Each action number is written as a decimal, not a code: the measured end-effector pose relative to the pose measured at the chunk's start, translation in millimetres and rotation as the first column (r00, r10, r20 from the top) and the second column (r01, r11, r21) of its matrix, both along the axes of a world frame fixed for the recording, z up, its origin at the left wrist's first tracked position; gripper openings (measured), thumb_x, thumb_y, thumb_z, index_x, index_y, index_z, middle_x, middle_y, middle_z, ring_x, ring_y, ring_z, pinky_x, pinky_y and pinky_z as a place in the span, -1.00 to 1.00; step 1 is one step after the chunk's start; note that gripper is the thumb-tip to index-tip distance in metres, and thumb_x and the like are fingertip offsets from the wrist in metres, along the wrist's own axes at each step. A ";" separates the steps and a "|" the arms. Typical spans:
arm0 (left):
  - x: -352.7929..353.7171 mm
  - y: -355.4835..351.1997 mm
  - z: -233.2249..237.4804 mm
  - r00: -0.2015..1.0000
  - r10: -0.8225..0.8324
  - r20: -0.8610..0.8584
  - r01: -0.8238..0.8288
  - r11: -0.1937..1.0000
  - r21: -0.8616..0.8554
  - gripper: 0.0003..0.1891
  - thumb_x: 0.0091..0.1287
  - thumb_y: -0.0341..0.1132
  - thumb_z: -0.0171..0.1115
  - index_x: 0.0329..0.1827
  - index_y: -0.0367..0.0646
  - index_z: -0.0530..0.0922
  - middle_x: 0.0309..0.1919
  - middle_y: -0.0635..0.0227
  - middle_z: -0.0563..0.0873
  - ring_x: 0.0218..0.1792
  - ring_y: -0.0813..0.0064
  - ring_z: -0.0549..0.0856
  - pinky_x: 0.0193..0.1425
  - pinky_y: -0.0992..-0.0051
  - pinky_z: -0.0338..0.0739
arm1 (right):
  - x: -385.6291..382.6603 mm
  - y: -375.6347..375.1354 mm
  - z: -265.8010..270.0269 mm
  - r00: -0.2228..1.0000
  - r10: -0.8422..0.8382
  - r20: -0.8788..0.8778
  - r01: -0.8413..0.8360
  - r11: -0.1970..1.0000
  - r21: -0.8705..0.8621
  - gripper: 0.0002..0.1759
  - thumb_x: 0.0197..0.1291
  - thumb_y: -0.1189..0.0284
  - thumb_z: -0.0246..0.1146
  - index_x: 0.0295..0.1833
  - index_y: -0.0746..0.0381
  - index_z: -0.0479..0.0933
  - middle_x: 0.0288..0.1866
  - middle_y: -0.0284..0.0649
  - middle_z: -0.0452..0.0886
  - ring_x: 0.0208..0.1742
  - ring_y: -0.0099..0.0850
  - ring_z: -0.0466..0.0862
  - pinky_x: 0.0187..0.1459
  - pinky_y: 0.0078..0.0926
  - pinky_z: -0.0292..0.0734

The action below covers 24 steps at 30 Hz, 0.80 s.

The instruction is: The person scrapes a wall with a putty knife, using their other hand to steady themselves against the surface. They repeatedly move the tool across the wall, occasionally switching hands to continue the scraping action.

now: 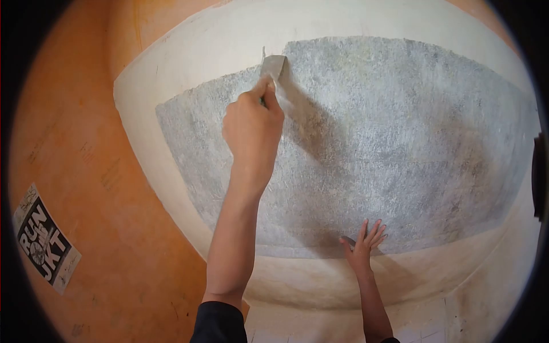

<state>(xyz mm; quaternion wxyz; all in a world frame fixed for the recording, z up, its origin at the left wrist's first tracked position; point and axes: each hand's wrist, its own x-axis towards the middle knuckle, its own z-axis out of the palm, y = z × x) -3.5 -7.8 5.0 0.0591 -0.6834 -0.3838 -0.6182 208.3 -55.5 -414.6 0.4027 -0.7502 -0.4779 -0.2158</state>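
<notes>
My left hand [254, 123] is raised and closed around a putty knife [274, 66], its handle mostly hidden in my fist. The broad blade points up and meets the wall at a step in the top edge of a rough grey patch [389, 131]. A thin dark mark sticks up just left of the blade. Lower down, my right hand [363, 248] rests against the bottom part of the patch, fingers spread and pointing up. A small dark shape shows beside its thumb.
White wall [229, 43] borders the grey patch. To the left, an orange wall [91, 171] carries faint scribbles and a black-and-white poster [46, 243]. Pale tiles [412, 328] show below, and a dark object [538, 177] stands at the right edge.
</notes>
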 end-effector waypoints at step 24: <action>-21.6 18.0 -6.1 0.998 -0.065 -0.008 0.065 0.997 0.030 -0.70 0.47 -0.13 0.21 0.08 -0.03 0.77 -0.38 -0.05 0.77 -0.30 0.00 0.80 -0.20 0.23 0.64 | -6.4 -44.9 70.4 0.981 -0.150 -0.126 0.126 0.976 -0.178 0.07 0.21 -0.15 0.33 0.69 0.01 0.01 0.77 -0.22 -0.19 0.74 -0.05 -0.23 0.48 0.52 -0.52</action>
